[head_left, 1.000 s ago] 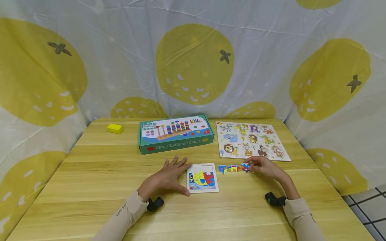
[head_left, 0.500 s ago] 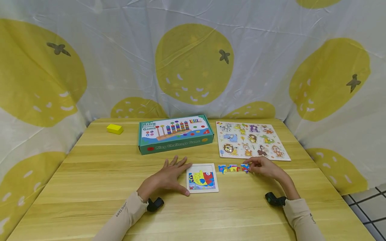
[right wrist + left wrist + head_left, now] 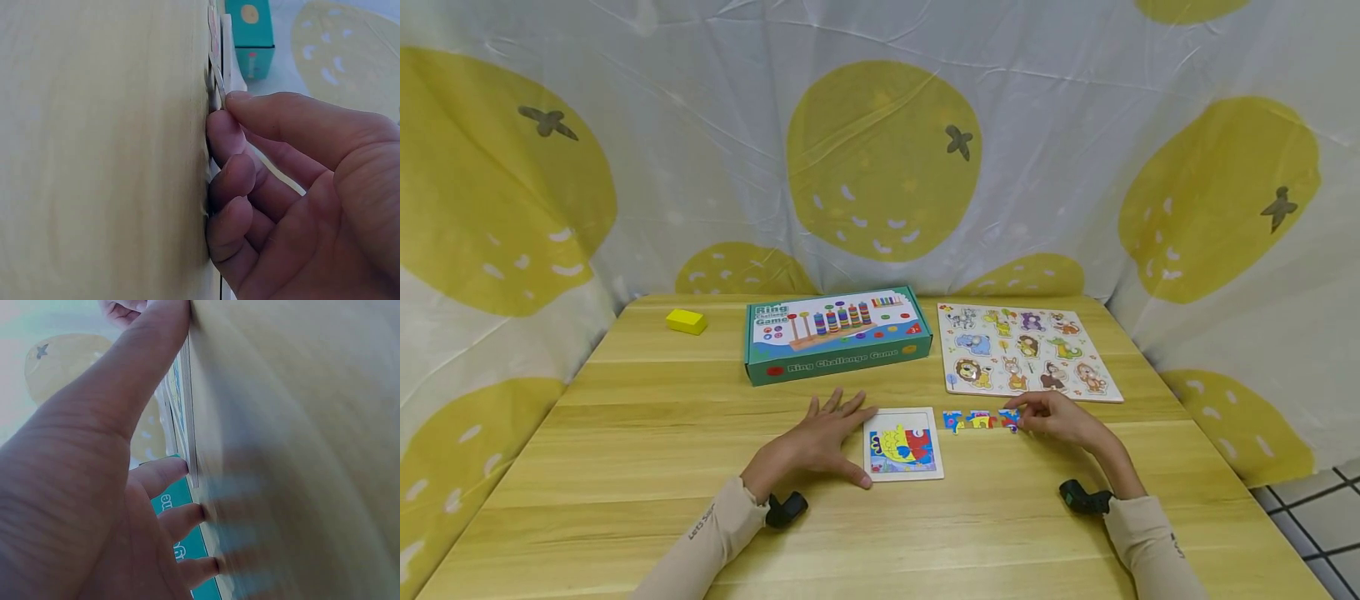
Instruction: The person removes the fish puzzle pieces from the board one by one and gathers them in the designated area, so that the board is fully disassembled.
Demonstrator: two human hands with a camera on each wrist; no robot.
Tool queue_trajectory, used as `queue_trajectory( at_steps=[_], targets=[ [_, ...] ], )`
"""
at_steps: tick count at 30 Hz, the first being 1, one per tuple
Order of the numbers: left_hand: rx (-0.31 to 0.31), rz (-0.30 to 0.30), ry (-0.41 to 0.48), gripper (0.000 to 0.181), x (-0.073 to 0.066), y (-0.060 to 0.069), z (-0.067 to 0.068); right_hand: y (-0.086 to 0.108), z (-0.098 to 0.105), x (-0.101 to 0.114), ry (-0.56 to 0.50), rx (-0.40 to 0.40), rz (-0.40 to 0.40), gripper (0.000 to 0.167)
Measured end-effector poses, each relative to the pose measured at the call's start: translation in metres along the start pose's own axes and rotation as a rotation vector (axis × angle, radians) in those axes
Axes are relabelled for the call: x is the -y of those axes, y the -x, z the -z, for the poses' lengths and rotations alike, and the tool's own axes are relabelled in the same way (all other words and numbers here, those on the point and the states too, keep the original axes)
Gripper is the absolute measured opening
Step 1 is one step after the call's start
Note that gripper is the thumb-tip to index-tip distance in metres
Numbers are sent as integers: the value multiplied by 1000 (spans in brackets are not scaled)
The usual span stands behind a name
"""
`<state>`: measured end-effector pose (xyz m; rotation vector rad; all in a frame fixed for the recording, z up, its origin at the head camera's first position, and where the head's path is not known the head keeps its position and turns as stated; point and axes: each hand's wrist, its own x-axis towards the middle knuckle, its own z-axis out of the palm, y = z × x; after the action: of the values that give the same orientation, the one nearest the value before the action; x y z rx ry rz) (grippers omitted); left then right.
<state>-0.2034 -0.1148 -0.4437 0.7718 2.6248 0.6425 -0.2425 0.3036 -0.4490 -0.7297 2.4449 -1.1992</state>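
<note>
A small square tray puzzle with a yellow and red fish picture lies flat on the table; a strip along its far side has no pieces in it. My left hand is spread beside it, index finger and thumb touching its left edge. To the right of the tray are three loose jigsaw pieces in a row: a blue one, a yellow-red one and a blue-red one. The rightmost is pinched by my right hand between thumb and index finger. In the right wrist view that puzzle piece shows edge-on, tilted.
Behind the hands lie a green Ring Challenge Game box and a white animal puzzle board. At the far left sits a yellow block. A fruit-patterned curtain hangs around the wooden table.
</note>
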Motion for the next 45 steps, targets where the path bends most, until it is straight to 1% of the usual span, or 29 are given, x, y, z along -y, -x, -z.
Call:
queue_trajectory(
  at_steps=[6, 10, 12, 15, 18, 21, 26, 30, 35, 40, 43, 45],
  targets=[
    [0, -1, -3, 107, 0, 1, 0, 1, -1, 1, 0, -15, 0, 29],
    [1, 1, -7, 107, 0, 1, -1, 1, -2, 1, 11, -53, -19, 29],
    [4, 1, -10, 107, 0, 1, -1, 0, -3, 1, 26, -83, -13, 28],
    [5, -3, -17, 107, 0, 0, -1, -4, -6, 6, 88, -149, 36, 26],
    [5, -5, -25, 107, 0, 0, 0, -10, -10, 15, 149, -210, 90, 25],
    [6, -3, -27, 108, -1, 0, 1, -16, -17, 28, 136, -222, 103, 25],
    [8, 1, -18, 108, -1, 0, 1, -31, -35, 48, 95, -181, 117, 28],
    [7, 4, -19, 108, -1, 0, 1, -43, -52, 64, 113, -132, 162, 31],
    [8, 8, -25, 108, -1, -1, 1, -61, -72, 79, 136, -50, 212, 34],
    [3, 5, -29, 108, 0, -1, 1, -76, -87, 90, 113, 25, 197, 34],
    [2, 6, -24, 107, 0, -1, 1, -83, -94, 93, 98, 70, 182, 34],
    [1, 7, -24, 107, -1, 0, 1, -87, -98, 93, 114, 99, 174, 33]
  ],
)
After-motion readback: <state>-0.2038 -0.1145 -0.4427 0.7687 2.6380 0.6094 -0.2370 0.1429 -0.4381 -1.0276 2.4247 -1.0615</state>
